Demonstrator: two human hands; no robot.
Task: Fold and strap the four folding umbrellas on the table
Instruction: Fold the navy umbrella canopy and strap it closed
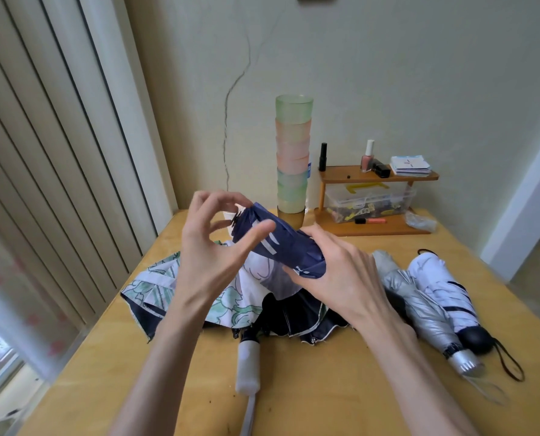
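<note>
While I watch through the head view, both hands meet on one umbrella at mid-frame.
Left hand (212, 247): fingers arched over the upper-left tip of the navy umbrella (278, 247), thumb laid on its cloth.
Right hand (341, 272): wrapped round the lower right end of that same bundle.
Umbrellas: I count four.
Navy umbrella: one, gathered, held tilted above the table (325, 404).
Floral umbrella (155, 287): one, canopy loose and spread beneath the hands, white handle toward the bottom of the frame.
Silver umbrella (419, 303): one, rolled, lower right.
White umbrella (441, 287): one, rolled, touching the silver one's right side.
Cup stack (293, 158): one tower of tinted cups at centre; I cannot count them surely.
Wooden shelf (378, 176): one, two tiers, right of the cups.
</note>
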